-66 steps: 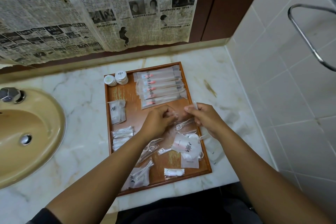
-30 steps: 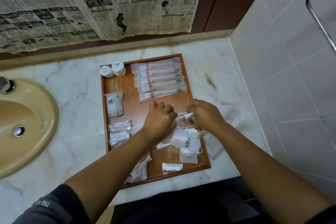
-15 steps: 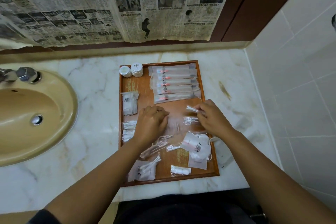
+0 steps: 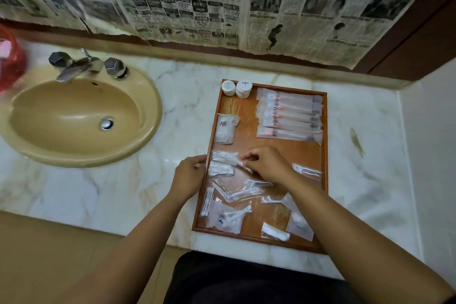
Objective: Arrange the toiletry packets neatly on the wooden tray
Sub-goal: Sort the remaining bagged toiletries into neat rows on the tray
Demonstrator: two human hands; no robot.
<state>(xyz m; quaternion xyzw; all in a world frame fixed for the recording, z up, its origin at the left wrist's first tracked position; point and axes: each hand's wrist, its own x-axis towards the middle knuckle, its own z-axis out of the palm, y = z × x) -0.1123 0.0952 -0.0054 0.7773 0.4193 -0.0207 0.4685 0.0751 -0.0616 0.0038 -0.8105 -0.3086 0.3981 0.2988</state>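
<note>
Two hands worked at the wooden tray on the bench. At the tray's left rim the left hand curled, its hold unclear. Over the left stack, the right hand pinched a slim packet. Slick film might slip, toppling that stack or knocking the nearer loose packets askew.

**Marble counter with tray and basin**

A pale, veined marble counter is seen running from left to right below a wall. A tan oval basin is set into it on the left. A wooden tray is laid on it to the right, near the front edge. A brown stain is marked to the right of the tray. A blurred red thing is seen at the far left.
</note>
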